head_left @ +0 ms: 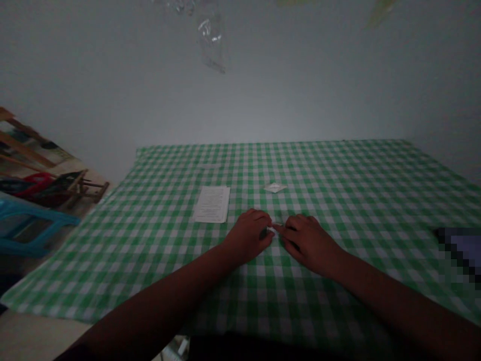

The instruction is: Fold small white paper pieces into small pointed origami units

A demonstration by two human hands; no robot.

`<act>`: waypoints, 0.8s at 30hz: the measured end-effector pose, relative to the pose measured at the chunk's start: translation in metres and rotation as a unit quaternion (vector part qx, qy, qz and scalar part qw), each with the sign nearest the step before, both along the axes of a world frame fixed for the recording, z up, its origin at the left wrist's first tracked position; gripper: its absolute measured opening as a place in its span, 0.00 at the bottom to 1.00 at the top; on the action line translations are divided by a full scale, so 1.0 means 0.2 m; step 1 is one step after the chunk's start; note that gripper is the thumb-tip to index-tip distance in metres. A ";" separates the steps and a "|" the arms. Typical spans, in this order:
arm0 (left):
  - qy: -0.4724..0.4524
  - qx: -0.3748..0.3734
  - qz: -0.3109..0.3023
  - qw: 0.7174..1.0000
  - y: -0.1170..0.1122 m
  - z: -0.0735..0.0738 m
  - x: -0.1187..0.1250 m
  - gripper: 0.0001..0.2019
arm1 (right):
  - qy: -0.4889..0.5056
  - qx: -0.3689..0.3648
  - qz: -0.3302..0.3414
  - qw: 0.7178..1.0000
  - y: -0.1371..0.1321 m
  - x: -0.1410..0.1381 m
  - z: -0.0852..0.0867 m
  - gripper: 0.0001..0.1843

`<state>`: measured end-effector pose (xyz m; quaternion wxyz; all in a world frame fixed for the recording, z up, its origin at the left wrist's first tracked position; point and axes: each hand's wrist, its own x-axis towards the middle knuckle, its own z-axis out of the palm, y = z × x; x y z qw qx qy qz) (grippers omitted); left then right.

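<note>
My left hand (pixel 250 234) and my right hand (pixel 310 243) meet near the middle of the table. Between their fingertips is a small white piece of folded paper (pixel 275 226), mostly covered by the fingers. The left fingers curl around its left end, with the thumb below. On its right side, the right fingers press together at the edge, index finger and thumb reaching left. Just beyond the hands lies a folded white paper (pixel 275 187), roughly diamond-shaped. A stack of printed sheets (pixel 213 204) lies to the left of the left hand.
A green-and-white checked cloth (pixel 338 175) covers the table, which stands against a pale wall (pixel 281 90). At the right edge is a dark, pixelated object (pixel 464 248). A blue plastic stool (pixel 33 225) and wooden furniture stand beyond the left edge. A clear plastic bag (pixel 212 40) hangs on the wall.
</note>
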<state>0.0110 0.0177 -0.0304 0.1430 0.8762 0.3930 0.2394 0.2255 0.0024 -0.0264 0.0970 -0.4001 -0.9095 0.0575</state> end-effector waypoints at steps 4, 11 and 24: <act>0.012 0.005 -0.007 1.000 0.00 0.00 0.00 0.06 | -0.029 0.018 -0.015 0.999 -0.02 -0.01 0.02 0.19; 0.032 0.006 -0.020 0.999 0.03 0.01 0.00 0.05 | -0.051 0.042 -0.026 0.997 -0.04 -0.01 0.04 0.19; 0.077 -0.053 -0.063 0.994 0.06 0.08 -0.05 0.09 | -0.078 0.059 -0.063 0.993 -0.06 -0.02 0.05 0.20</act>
